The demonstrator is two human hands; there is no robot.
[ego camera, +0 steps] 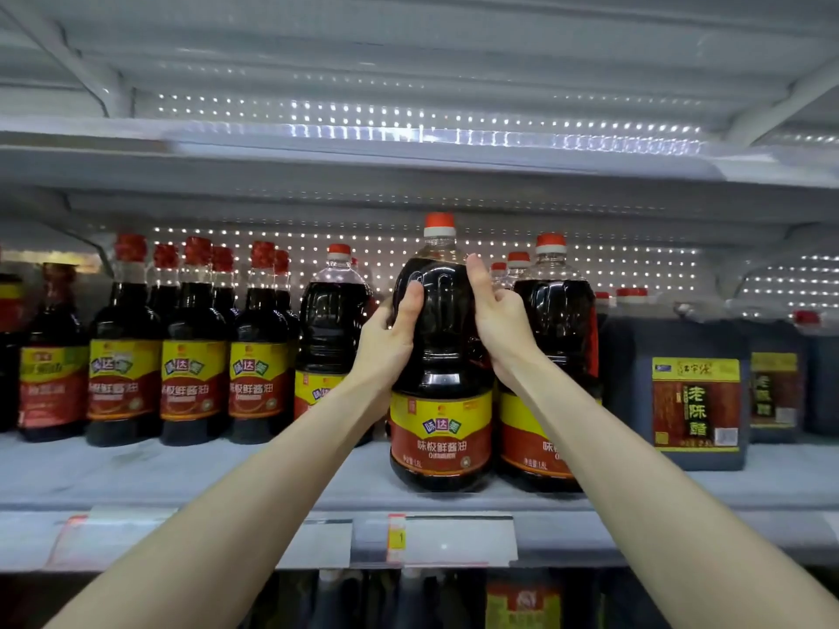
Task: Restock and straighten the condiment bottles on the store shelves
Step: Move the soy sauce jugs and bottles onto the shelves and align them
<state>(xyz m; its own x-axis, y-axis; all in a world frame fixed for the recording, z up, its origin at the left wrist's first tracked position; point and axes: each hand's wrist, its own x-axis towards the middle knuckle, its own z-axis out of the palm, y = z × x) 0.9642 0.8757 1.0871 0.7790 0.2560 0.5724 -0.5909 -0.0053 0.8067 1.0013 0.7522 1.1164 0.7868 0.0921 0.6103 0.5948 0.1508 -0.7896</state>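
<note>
A large dark soy sauce bottle (pixel 440 356) with a red cap and a yellow and red label stands upright near the front edge of the grey shelf (pixel 181 483). My left hand (pixel 386 338) grips its left shoulder, thumb across the front. My right hand (pixel 497 320) holds its right shoulder, fingers wrapped behind. A matching large bottle (pixel 558 338) stands close on its right and another (pixel 329 320) sits further back on its left.
Several smaller soy sauce bottles (pixel 195 351) line the shelf's left part. Dark square vinegar jugs (pixel 690 392) stand at the right. Price tags (pixel 454 537) hang on the shelf rail. More bottles (pixel 522 606) show on the shelf below. An upper shelf (pixel 408 147) hangs overhead.
</note>
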